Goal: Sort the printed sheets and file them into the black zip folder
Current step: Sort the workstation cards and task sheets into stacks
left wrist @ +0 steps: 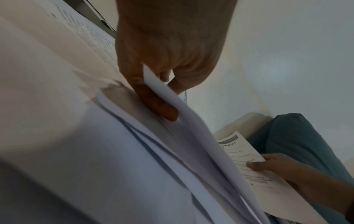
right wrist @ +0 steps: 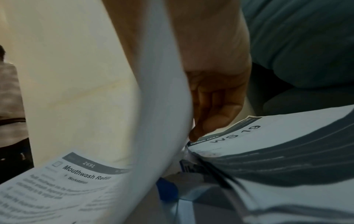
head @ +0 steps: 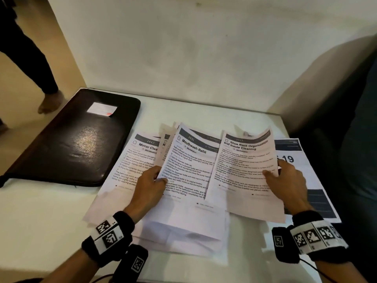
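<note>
Now: L hand (head: pixel 150 185) pinches Mouthwash Refill sheet (head: pixel 189 166); R hand (head: pixel 285 180) grips Shoe Rack sheet (head: pixel 244 170); black zip folder (head: pixel 77 139) lies closed nearby.

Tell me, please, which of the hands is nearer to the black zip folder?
Left. The left hand pinches the Mouthwash Refill sheet beside the black zip folder; the right hand holds the Shoe Rack sheet farther away.

The head view looks down and forward over the counter (head: pixel 51 201). Both wrist views sit low and close among the printed sheets (left wrist: pixel 134 151), sharing the Mouthwash Refill sheet (right wrist: pixel 57 189) at 12 o'clock.
</note>
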